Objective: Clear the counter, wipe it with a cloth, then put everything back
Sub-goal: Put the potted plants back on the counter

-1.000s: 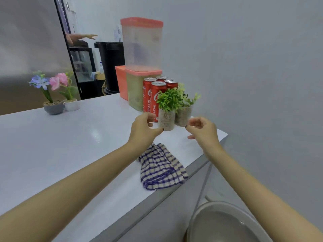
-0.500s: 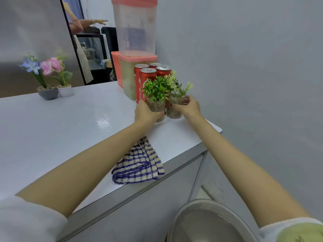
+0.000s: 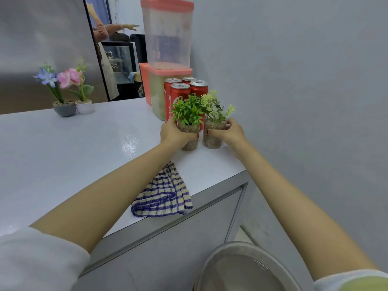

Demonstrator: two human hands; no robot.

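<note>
My left hand (image 3: 174, 135) is wrapped round the left plant glass (image 3: 189, 128), with the thumb across its front and the fingers out of sight behind it. My right hand (image 3: 228, 133) grips the right plant glass (image 3: 213, 141) the same way, thumb on the near face and fingers curled round the far side. Both glasses are filled with pebbles, carry green sprigs and stand upright just in front of the red cans (image 3: 180, 97). Their bases look to be down on the white table (image 3: 73, 154). They sit side by side, and I cannot tell whether they touch.

The cans stand in a tight group. Right behind them is a low container with a coral lid (image 3: 159, 91), and a tall clear container (image 3: 168, 36) is stacked on top of it. The checked cloth (image 3: 163, 196) lies crumpled well in front of the cans, by the table's near edge, partly under my left forearm. Far to the left of the cans, a grey flower pot (image 3: 64, 108) and a white flower pot (image 3: 85, 106) stand beside each other. A metal bowl (image 3: 245, 269) sits low, below the table's edge and nearer to me than the cans. Behind and to the left of the cans, a person's arm (image 3: 117, 28) reaches out in a doorway.
</note>
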